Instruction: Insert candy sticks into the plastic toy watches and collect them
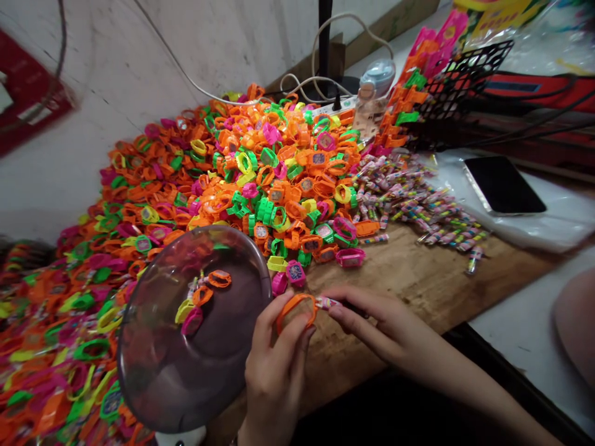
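Note:
My left hand (274,365) pinches an orange toy watch strap (296,310) just above the wooden board (418,285). My right hand (376,322) presses a small wrapped candy stick (326,302) against the strap's right end, fingers closed on it. Beside my left hand stands a tilted translucent purple bowl (153,371) with a few straps in it. A big heap of orange, green, pink and yellow toy watches (223,179) covers the surface behind.
A pile of wrapped candy sticks (418,204) lies right of the heap. A phone (502,184) rests on white plastic at the right. A black mesh basket (460,74), cables, a power strip and a small bottle (372,93) stand at the back.

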`<state>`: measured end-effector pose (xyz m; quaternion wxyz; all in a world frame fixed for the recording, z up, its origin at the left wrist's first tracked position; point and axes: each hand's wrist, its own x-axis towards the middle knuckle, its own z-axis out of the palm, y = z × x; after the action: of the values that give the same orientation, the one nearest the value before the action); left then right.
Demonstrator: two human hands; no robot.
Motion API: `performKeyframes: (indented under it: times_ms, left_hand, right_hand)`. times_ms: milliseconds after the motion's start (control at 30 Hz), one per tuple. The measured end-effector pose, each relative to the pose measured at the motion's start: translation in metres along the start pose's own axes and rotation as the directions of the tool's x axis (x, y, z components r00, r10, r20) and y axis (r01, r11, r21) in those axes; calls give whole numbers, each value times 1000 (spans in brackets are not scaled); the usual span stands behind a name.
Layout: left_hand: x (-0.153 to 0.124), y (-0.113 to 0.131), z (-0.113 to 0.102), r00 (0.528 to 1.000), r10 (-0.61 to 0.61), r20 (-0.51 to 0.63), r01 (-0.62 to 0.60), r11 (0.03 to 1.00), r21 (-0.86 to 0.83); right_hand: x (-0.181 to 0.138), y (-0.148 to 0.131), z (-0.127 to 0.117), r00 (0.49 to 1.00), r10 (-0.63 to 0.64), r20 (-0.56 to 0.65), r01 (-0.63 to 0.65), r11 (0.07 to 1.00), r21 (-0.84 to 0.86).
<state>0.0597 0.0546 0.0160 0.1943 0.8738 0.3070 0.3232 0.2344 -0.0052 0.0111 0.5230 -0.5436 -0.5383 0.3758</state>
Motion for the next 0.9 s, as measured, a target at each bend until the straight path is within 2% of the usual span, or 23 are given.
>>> performKeyframes:
  times_ms: [200,333,633,800,900]
  left_hand:
    - [-4,-4,-1,997,83,0,-82,993,86]
    - [-9,-8,-3,991,136,18,-137,981,140]
    - [-14,-8,-4,992,118,44,-123,983,133]
    - [-22,-9,-2,993,100,68,-108,985,132]
    - [-24,-8,-2,987,146,73,-156,977,149]
  right_hand:
    - [-4,1,0,998,12,64,-11,1000,-18]
    - [-4,6,9,1000,9,27,-8,1000,-25]
    - [-8,5,15,997,43,-57,-39,996,76]
    - [-10,9,15,996,81,-33,-77,992,97]
    - [-13,11,17,994,107,-19,-105,992,75]
